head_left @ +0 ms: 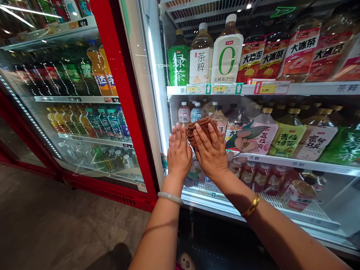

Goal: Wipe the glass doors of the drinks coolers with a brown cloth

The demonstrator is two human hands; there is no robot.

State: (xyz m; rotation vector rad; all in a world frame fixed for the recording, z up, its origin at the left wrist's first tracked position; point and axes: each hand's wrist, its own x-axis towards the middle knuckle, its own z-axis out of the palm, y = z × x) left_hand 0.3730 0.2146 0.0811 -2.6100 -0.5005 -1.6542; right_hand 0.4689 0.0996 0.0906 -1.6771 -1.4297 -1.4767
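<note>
My right hand (211,153) holds a folded brown cloth (191,135) pressed against the glass door (251,6) of a drinks fridge. Its fingers lie spread over the cloth, which shows above them and along the left side. Close beside it, my left hand (180,153) rests flat on the glass with its fingers stretched out, holding nothing. Part of the cloth is hidden under my right hand. Behind the glass near my fingertips stand small bottles (184,113), and a flower print (244,138) shows on the door to the right of the cloth.
Shelves (312,88) of bottled tea with price tags fill this fridge. A red-framed fridge (142,154) with rows of drinks stands to the left, past a pale upright panel. Grey floor (82,232) lies below, and a shoe (188,265) shows at the bottom.
</note>
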